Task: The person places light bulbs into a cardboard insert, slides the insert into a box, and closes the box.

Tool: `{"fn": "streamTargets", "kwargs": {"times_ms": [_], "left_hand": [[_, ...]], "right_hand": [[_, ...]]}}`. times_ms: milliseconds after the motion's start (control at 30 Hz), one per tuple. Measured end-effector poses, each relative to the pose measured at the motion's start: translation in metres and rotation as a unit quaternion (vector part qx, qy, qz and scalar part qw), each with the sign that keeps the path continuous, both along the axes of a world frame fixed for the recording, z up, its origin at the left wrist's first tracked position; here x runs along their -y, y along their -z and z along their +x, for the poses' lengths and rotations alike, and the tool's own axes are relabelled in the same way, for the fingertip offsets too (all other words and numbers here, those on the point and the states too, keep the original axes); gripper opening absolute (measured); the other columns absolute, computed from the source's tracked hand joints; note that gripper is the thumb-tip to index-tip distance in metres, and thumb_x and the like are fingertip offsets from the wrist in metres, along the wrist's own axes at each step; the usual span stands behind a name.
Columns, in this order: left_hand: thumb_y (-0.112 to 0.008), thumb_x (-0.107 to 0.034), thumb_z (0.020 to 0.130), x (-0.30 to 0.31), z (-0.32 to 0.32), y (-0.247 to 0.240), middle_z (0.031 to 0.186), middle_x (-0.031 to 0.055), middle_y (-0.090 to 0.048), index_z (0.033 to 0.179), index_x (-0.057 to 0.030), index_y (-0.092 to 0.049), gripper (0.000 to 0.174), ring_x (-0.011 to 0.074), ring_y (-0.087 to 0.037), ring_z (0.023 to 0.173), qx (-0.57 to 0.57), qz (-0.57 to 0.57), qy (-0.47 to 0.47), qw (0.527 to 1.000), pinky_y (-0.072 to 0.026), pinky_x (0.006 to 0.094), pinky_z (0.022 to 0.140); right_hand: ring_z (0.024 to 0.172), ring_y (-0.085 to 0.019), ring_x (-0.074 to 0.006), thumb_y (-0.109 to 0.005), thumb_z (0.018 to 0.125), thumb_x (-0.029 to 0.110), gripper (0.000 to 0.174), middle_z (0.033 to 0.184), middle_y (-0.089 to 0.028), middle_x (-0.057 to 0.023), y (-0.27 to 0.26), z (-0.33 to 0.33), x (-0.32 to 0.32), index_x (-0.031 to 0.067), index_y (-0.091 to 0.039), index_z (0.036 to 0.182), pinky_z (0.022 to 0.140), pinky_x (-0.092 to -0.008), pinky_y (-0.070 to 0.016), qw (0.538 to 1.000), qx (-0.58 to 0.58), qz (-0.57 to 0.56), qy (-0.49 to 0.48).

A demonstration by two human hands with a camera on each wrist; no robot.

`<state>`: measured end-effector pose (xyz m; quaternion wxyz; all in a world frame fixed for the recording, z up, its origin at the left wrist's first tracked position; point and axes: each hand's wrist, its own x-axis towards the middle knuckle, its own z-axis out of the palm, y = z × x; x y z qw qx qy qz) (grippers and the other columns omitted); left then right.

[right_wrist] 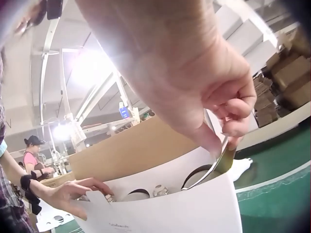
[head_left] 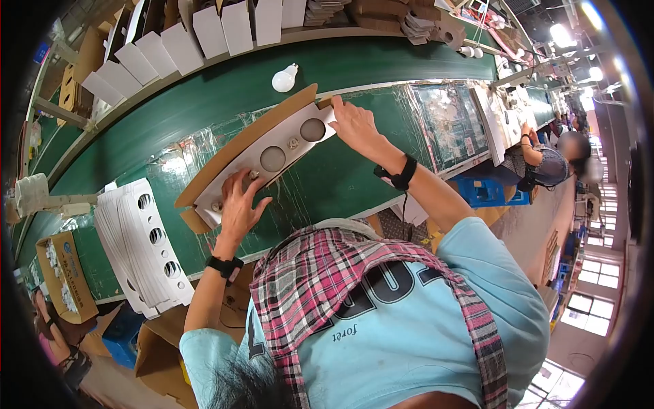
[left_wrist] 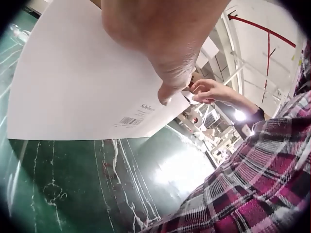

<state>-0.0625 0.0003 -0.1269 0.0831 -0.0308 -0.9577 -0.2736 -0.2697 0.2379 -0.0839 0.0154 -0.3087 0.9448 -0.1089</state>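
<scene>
- Carton [head_left: 252, 153]: contents behind its round holes are hard to make out.
- Right hand [head_left: 354, 123]: fingers pinch the far end flap.
- Left hand [head_left: 238, 204]: fingers spread flat on the near end.

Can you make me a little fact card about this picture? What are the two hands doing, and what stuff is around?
place: green conveyor belt in a factory
left hand: fingers spread flat on one end of the bulb carton
right hand: pinches a flap at the carton's other end
carton look: white outside, brown inside, round holes in a row
light bulb: white, lying on the belt past the carton, not touching it
stack of flat cartons: white with holes, on the left
white boxes: upright along the belt's far edge
</scene>
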Motion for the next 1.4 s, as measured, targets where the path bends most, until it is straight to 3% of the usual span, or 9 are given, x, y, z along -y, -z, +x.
{"fn": "streamTargets", "kwargs": {"times_ms": [167,367,567,667,767,900,1033,1200,1400], "left_hand": [[-0.071,-0.008,0.073,-0.005,-0.004,0.010,0.126,0.0121,-0.046,0.100,-0.0129,-0.068,0.027,0.0318,-0.044,0.116,-0.011,0.004,-0.004,1.000,-0.0348,0.0420,0.099],[-0.070,-0.005,0.073,-0.006,-0.004,0.008,0.125,0.0111,-0.047,0.100,-0.0135,-0.069,0.028,0.0310,-0.045,0.114,-0.009,0.018,-0.003,1.000,-0.0345,0.0412,0.099],[-0.069,-0.005,0.073,-0.005,-0.002,0.007,0.125,0.0117,-0.047,0.100,-0.0135,-0.069,0.028,0.0308,-0.045,0.114,0.011,0.007,-0.003,1.000,-0.0341,0.0414,0.100],[-0.069,-0.004,0.073,-0.002,-0.001,0.010,0.125,0.0121,-0.046,0.106,-0.0138,-0.065,0.035,0.0311,-0.044,0.115,0.028,0.018,-0.001,0.999,-0.0341,0.0415,0.100],[-0.071,-0.006,0.072,0.001,0.006,0.001,0.122,0.0110,-0.047,0.109,-0.0122,-0.061,0.039,0.0296,-0.047,0.112,-0.023,-0.026,0.009,0.999,-0.0361,0.0438,0.097],[-0.068,-0.010,0.073,0.033,0.053,-0.012,0.109,0.0106,-0.052,0.099,-0.0072,-0.059,0.028,0.0291,-0.049,0.106,0.018,-0.146,-0.068,0.987,-0.0325,0.0469,0.099],[-0.060,-0.008,0.074,0.060,0.077,-0.008,0.098,0.0075,-0.057,0.093,-0.0067,-0.060,0.019,0.0235,-0.052,0.101,0.029,-0.205,-0.020,0.978,-0.0343,0.0442,0.096],[-0.058,-0.007,0.073,0.074,0.067,-0.016,0.084,0.0063,-0.057,0.083,-0.0065,-0.059,0.010,0.0223,-0.055,0.092,0.000,-0.202,-0.007,0.979,-0.0379,0.0425,0.092],[-0.063,-0.009,0.073,0.171,0.056,-0.046,0.077,0.0063,-0.054,0.075,-0.0070,-0.056,0.007,0.0217,-0.056,0.085,0.004,-0.248,-0.062,0.967,-0.0379,0.0403,0.093]], "right_hand": [[0.073,-0.060,-0.0411,-0.054,0.081,0.003,0.024,0.081,-0.060,-0.0238,0.011,-0.017,0.010,-0.0012,-0.043,0.102,0.058,-0.0483,-0.0453,0.999,0.018,-0.015,-0.046],[0.071,-0.059,-0.0383,-0.053,0.076,-0.001,0.018,0.075,-0.057,-0.0214,0.023,-0.012,0.014,-0.0041,-0.048,0.094,0.058,-0.0445,-0.0489,0.980,-0.076,-0.124,-0.135],[0.072,-0.057,-0.0329,-0.049,0.080,0.002,0.024,0.077,-0.055,-0.0157,0.050,-0.009,0.020,-0.0038,-0.051,0.103,0.062,-0.0414,-0.0489,0.974,-0.132,-0.107,-0.149],[0.072,-0.058,-0.0294,-0.051,0.079,0.003,0.022,0.082,-0.056,-0.0162,0.054,-0.006,0.036,-0.0038,-0.053,0.100,0.061,-0.0388,-0.0495,0.989,-0.081,0.041,-0.113],[0.090,-0.057,-0.0274,-0.054,0.078,0.005,0.021,0.095,-0.056,-0.0165,0.033,-0.006,0.032,-0.0010,-0.055,0.099,0.064,-0.0391,-0.0497,0.982,-0.036,0.142,-0.120],[0.118,-0.041,-0.0256,-0.070,0.073,0.017,0.033,0.107,-0.051,-0.0078,-0.015,0.018,0.012,0.0054,-0.055,0.099,0.097,-0.0463,-0.0360,0.973,-0.025,0.073,-0.220],[0.108,-0.046,-0.0230,-0.069,0.072,0.013,0.030,0.103,-0.051,-0.0038,0.023,0.005,-0.014,0.0115,-0.056,0.098,0.107,-0.0481,-0.0255,0.938,-0.125,0.085,-0.312],[0.093,-0.054,-0.0192,-0.063,0.072,0.006,0.014,0.084,-0.054,-0.0018,0.029,-0.016,0.000,0.0114,-0.058,0.084,0.102,-0.0433,-0.0326,0.938,-0.072,-0.002,-0.338],[0.087,-0.056,-0.0175,-0.062,0.073,0.007,0.009,0.079,-0.055,0.0000,0.014,-0.011,0.083,0.0134,-0.061,0.080,0.098,-0.0393,-0.0355,0.940,-0.080,-0.077,-0.324]]}}
